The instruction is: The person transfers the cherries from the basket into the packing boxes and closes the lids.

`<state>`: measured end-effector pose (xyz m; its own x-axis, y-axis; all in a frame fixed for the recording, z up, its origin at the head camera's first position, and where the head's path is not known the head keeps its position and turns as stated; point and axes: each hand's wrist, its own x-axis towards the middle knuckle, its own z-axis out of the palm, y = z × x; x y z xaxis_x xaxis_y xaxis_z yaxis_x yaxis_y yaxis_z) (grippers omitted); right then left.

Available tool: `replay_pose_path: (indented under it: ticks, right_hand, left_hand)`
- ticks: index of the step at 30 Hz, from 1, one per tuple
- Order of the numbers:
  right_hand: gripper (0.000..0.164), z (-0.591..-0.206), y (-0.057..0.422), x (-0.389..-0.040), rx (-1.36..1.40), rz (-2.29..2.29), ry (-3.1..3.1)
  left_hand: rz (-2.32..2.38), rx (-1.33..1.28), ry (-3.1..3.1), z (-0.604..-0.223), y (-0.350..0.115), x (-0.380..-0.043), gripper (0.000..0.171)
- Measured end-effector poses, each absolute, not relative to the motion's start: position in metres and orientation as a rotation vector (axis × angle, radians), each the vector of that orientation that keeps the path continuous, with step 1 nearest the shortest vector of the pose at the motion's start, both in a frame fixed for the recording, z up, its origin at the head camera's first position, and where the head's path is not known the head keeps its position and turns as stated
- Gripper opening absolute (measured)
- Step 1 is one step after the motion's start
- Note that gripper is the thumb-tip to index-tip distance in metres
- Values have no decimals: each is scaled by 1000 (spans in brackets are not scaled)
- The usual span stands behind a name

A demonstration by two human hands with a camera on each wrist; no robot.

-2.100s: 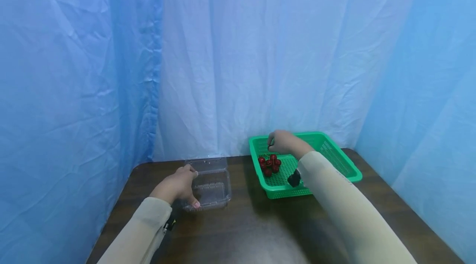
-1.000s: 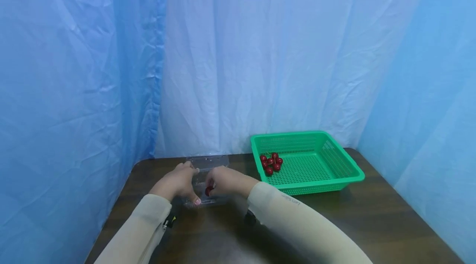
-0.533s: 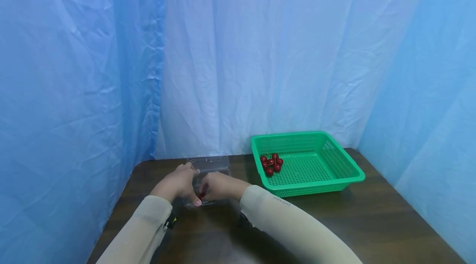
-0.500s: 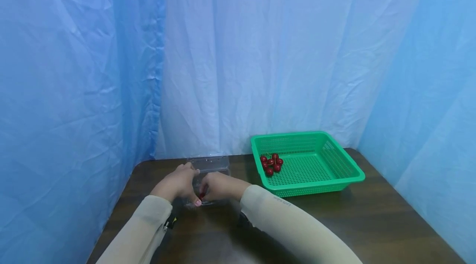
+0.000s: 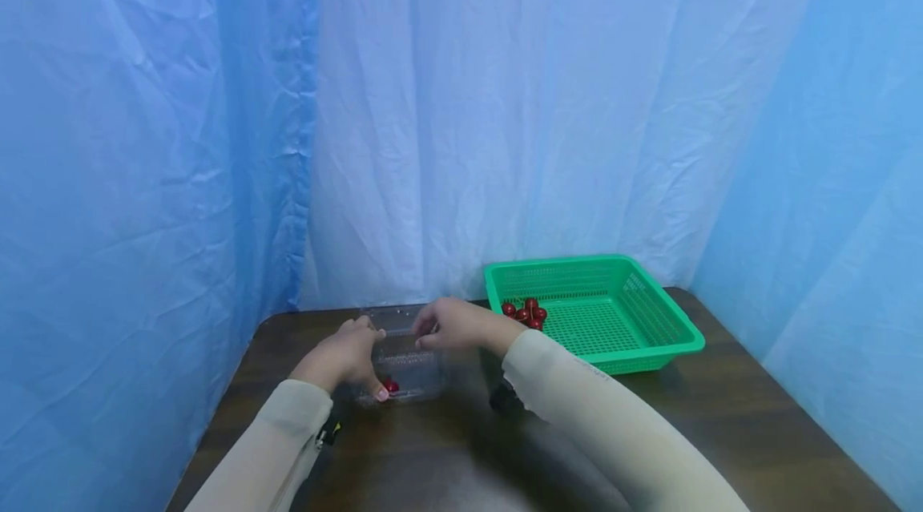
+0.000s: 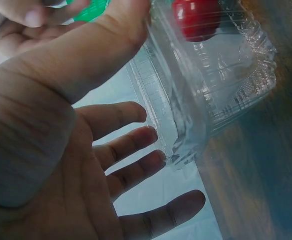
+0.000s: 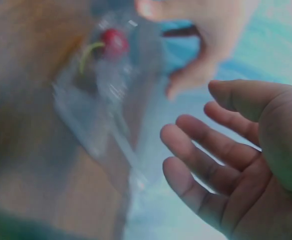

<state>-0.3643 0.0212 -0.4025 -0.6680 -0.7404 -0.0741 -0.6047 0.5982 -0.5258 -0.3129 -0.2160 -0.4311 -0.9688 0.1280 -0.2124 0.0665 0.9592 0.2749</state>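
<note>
A clear plastic clamshell box (image 5: 418,376) lies on the table with its lid folded back toward the curtain. One red cherry (image 5: 391,385) sits in its near left corner; in the right wrist view its green stem (image 7: 88,52) shows. My left hand (image 5: 346,356) spans the box's left side, thumb at the near corner, and the left wrist view shows its fingers (image 6: 131,145) fairly straight, fingertips at the clear rim. Above the box's right side hovers my right hand (image 5: 461,324), fingers loosely bent and holding nothing.
A green perforated basket (image 5: 642,356) stands right of the box, with several cherries (image 5: 530,305) grouped at its left end. Dark brown wooden table (image 5: 447,464) lies beneath everything. Blue and white curtains (image 5: 469,95) hang around the back and sides.
My right hand came from the basket to the box with a cherry, let it go in the near left corner, and has since lifted up and right. My left hand stays at the box.
</note>
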Motion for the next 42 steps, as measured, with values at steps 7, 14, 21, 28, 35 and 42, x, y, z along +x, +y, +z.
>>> replay_pose_path:
  ticks: [7, 14, 21, 28, 35, 42]
  right_hand:
    - [25, -369, 67, -382, -958, -764, 2591]
    - [34, -353, 109, -409, -741, -815, 2640]
    - [42, -364, 147, -436, -559, -840, 2679]
    - [60, -386, 174, -452, -303, -845, 2692]
    - [51, -408, 191, -452, -175, -783, 2651]
    - [44, -417, 195, -449, -129, -777, 2640]
  left_hand:
    - [408, 128, 2900, -429, -214, -310, 115]
    - [392, 136, 2905, -427, -216, -309, 115]
    - [398, 149, 2897, -428, -218, -308, 115]
    - [391, 149, 2898, -431, -219, -310, 112]
    - [377, 135, 2891, -433, -220, -308, 114]
    - [368, 165, 2900, -428, -220, -305, 114]
